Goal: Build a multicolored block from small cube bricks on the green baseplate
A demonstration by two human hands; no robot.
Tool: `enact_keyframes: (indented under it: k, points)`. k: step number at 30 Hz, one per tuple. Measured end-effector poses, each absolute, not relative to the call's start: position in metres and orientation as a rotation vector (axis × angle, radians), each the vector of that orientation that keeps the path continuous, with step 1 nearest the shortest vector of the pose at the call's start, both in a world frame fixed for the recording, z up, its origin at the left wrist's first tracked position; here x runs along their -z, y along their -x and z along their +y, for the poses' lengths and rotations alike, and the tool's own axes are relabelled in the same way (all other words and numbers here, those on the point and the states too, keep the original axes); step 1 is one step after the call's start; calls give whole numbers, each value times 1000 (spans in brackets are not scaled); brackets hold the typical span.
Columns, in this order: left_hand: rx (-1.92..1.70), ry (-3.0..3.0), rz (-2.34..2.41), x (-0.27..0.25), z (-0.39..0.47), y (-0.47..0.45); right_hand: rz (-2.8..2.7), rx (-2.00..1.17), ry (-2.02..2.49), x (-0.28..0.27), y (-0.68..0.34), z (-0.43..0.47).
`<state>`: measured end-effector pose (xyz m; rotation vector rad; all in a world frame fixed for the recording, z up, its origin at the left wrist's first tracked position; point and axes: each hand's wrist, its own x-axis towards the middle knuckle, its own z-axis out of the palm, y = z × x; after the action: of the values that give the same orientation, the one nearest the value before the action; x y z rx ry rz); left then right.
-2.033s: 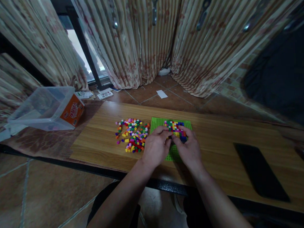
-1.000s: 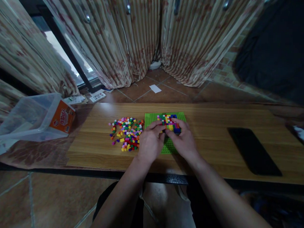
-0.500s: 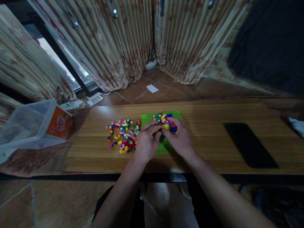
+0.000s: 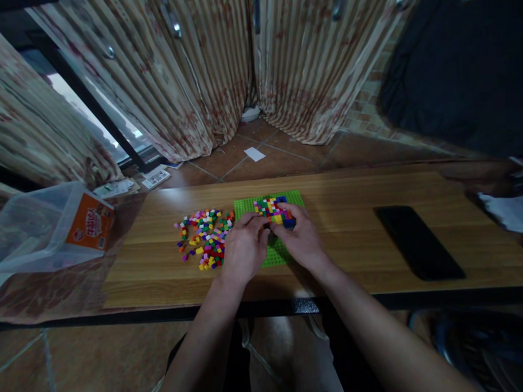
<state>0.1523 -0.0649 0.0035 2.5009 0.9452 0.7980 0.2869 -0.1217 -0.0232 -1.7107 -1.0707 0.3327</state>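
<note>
A green studded baseplate (image 4: 274, 256) lies on the wooden table, with rows of small multicoloured bricks (image 4: 268, 205) packed on its far part. My left hand (image 4: 245, 247) is over the plate's left side, thumb and fingers pinched together. My right hand (image 4: 301, 239) reaches in from the right, its index finger curved against the built bricks and its thumb close to the left fingertips. Something small and dark shows where the fingertips meet; I cannot make out what it is. Beside the plate, left of my left hand, spreads a pile of loose coloured bricks (image 4: 209, 238).
On the right of the wooden table (image 4: 343, 216) lies a flat black device (image 4: 418, 242), with white paper (image 4: 508, 211) beyond it. A clear plastic bin (image 4: 32, 250) with an orange label stands at the left. Curtains (image 4: 210, 78) hang behind.
The view has shifted slightly, so the table things appear a little further left. My hands stay together over the baseplate, with only slight finger movement.
</note>
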Motion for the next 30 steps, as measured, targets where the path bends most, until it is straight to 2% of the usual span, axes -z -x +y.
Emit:
enact_keyframes:
  k: [14, 24, 30]
  points:
    - [-811, -2598, 1014, -7, -67, -156, -1075, -334, 1676, 25, -287, -122]
    - [-962, -2204, 919, -10, -55, -142, -989, -384, 1650, 26, -293, -121]
    - [-923, -1994, 911, -3, -56, -141, -1103, -236, 1524, 11, -294, -131]
